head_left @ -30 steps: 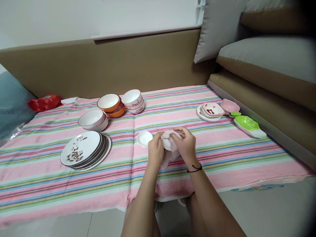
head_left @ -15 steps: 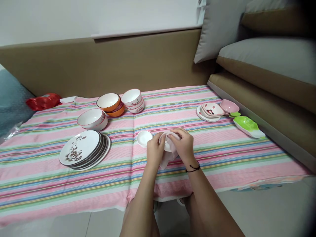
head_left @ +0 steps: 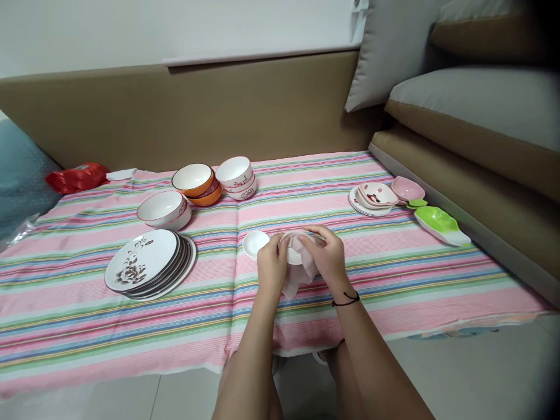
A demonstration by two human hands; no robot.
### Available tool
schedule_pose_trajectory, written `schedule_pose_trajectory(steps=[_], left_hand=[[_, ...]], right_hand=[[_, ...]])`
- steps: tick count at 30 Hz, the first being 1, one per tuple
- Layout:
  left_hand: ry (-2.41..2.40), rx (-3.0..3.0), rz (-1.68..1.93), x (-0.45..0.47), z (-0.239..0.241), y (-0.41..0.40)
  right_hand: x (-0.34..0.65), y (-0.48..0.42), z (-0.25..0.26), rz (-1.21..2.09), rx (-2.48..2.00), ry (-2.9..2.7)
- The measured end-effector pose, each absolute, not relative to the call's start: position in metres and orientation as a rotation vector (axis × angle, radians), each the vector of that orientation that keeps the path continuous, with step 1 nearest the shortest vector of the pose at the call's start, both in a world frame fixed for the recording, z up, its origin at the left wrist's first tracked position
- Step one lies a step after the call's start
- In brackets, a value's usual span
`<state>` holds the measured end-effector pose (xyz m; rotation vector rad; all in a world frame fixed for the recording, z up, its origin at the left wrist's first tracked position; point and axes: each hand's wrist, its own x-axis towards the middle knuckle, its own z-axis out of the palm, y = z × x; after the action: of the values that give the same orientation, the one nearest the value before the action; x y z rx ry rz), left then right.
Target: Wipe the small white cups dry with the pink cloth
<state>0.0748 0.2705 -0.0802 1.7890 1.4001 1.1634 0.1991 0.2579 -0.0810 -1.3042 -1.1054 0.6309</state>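
A small white dish (head_left: 294, 257) is held up between my two hands, partly covered by a thin pale cloth (head_left: 308, 265). My left hand (head_left: 273, 259) is closed on the dish's left rim, with the thumb at the cloth's edge. On the other side, my right hand (head_left: 329, 252) pinches the cloth against the dish, its fingers bent over the far rim. The cloth's loose end hangs below the dish. Just left of my left hand, another small white dish (head_left: 255, 244) rests on the striped cloth, its right side hidden by my fingers.
Flower-patterned plates (head_left: 142, 259) are stacked at left. Behind them stand white bowls (head_left: 163, 209), orange bowls (head_left: 192, 178) and more white bowls (head_left: 235, 175). At right lie patterned dishes (head_left: 377, 194), a pink bowl (head_left: 408, 188) and a green leaf-shaped dish (head_left: 440, 223). Sofa cushions (head_left: 472, 105) border that side.
My right fingers have shifted and lifted slightly with the cloth, uncovering more of the held dish. My left hand has moved a little to the left. The other dishes stay in place.
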Motion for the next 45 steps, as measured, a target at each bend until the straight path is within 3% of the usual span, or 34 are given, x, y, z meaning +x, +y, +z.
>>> schedule_pose_trajectory(steps=[7,45], left_hand=[[1.360,1.837,1.108,0.0760,-0.0773,0.2690],[1.489,1.874,1.055,0.0765,-0.0771,0.2685]], right_hand=[[0.1992,0.2568,-0.0798,0.353,-1.369,-1.355],[0.2009,0.2566,-0.0822,0.398,-1.364,-1.384]])
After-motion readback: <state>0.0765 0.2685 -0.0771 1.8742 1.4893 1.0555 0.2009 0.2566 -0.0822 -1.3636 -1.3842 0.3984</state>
